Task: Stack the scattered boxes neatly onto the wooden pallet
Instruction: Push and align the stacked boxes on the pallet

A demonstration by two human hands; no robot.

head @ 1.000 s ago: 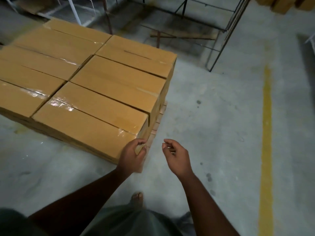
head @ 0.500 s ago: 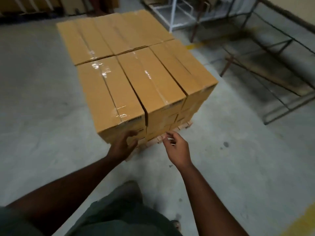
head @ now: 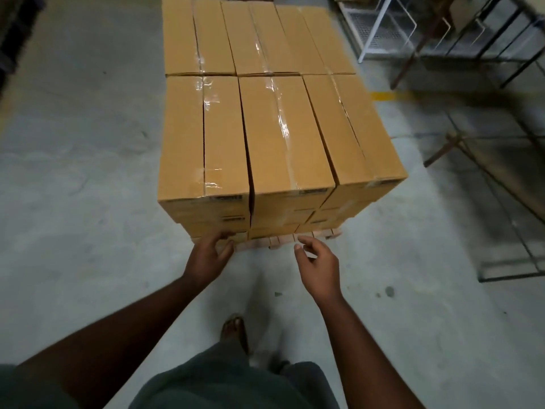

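Observation:
A block of taped brown cardboard boxes [head: 283,134] stands stacked in layers on a low wooden pallet [head: 283,241], whose pale slat ends show under the near edge. My left hand [head: 209,255] rests at the bottom near-left corner of the stack, fingers curled against the lowest box and pallet edge. My right hand [head: 318,264] hovers just in front of the pallet edge, fingers apart, holding nothing. Whether the left hand grips anything is unclear.
Grey concrete floor [head: 82,187] surrounds the stack. Dark metal frame racks [head: 486,160] stand to the right, and a white wire rack [head: 380,28] at the back right. A yellow floor line [head: 383,95] runs behind them. My sandalled foot [head: 234,329] is below the hands.
My view has swung around the stack, from its corner to facing its short end squarely. Both hands stayed low at the near pallet edge; the left hand remains on the bottom corner.

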